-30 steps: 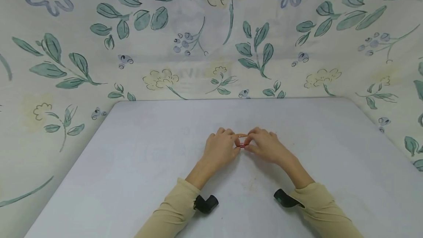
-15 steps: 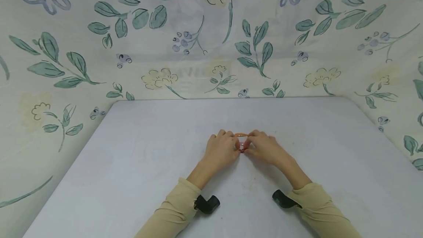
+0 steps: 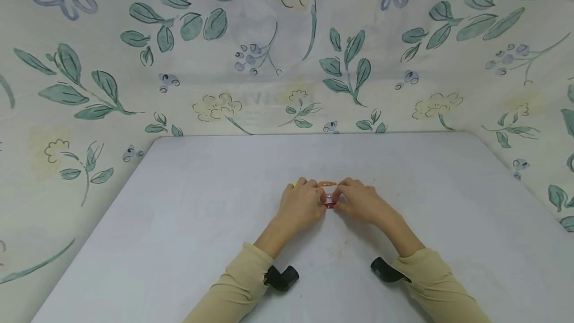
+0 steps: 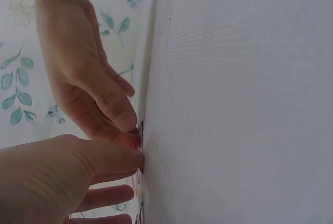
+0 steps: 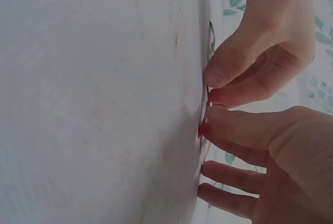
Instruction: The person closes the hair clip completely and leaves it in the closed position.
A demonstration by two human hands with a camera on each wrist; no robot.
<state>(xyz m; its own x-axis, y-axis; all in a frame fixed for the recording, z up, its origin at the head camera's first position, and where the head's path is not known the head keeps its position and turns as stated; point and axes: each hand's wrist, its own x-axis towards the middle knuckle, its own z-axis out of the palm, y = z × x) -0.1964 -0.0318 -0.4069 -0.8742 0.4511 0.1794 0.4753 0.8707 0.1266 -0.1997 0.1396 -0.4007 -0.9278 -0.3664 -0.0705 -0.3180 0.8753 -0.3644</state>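
Over the middle of the table my left hand and right hand face each other, fingertips close together. Between them is a small, thin red piece, pinched at its two ends by thumbs and fingers. The fingertips cover most of it, so its kind does not show. In the right wrist view, a bit of the red piece shows under my thumb, right at the tabletop. A pink piece lies just behind it. Farther back rests a slim orange piece, pointed at its ends.
A yellow bit peeks out behind my left knuckles. The white table ends at a floral cloth backdrop. Black wrist cameras jut from both sleeves, low over the table.
Both hands have come slightly nearer with the red piece, lower in the head view. The orange piece, earlier at my fingertips, now lies apart from them. The yellow bit has come into sight.
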